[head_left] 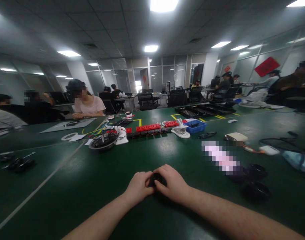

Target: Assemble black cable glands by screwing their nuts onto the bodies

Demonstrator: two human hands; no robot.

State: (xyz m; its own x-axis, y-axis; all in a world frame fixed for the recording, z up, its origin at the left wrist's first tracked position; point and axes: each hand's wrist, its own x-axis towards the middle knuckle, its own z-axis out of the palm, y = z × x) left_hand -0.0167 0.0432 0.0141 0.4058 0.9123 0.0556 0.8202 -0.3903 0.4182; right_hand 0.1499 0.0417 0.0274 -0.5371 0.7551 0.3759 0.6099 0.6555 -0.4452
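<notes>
Close in front of me, both hands meet around a small black object (159, 179) low over the green table (104, 176). Its kind I cannot make out, since my fingers cover much of it. My left hand (139, 184) grips its left side, fingers curled. From the right, my right hand (173, 182) wraps over it, with the thumb across its near face. Beyond my hands lies a long black strip with red blocks (148, 127). At its right end are a white clamp (180, 129) and a blue bin (196, 126).
Left of the strip sits a round metal dish (103, 144) with dark cable. Black tools (21, 163) lie far left. On the right are black round pieces (256, 191), a cream box (236, 137) with wires and a pale blue pouch (299, 161). A person (88, 101) sits across the table.
</notes>
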